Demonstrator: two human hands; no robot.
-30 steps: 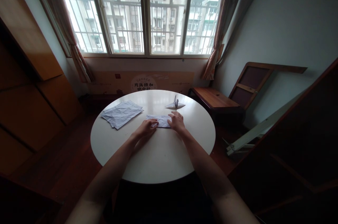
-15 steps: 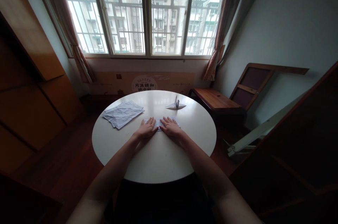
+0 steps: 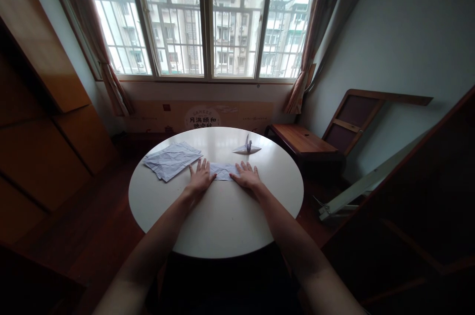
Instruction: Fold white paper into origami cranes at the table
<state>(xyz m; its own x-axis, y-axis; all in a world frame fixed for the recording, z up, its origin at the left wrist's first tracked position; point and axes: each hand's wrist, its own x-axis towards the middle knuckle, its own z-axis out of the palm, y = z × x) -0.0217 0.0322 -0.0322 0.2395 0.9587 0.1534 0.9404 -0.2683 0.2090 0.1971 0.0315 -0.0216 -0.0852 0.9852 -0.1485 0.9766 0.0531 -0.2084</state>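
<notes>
A folded strip of white paper (image 3: pixel 222 171) lies on the round white table (image 3: pixel 222 216). My left hand (image 3: pixel 199 178) lies flat on its left end, fingers spread and stretched out. My right hand (image 3: pixel 247 176) lies flat on its right end, fingers likewise apart. Both palms press the paper down; only its middle shows between them. A small folded paper crane (image 3: pixel 247 146) stands beyond my right hand, apart from it.
A loose stack of crumpled white sheets (image 3: pixel 171 160) lies at the table's back left. A low wooden bench (image 3: pixel 302 139) stands to the right, with a board leaning on the wall. A barred window and curtains fill the back; wooden cabinets (image 3: pixel 44 122) line the left.
My hands went from curled at the paper's ends to flat side by side at its middle, then slid apart along it to its two ends.
</notes>
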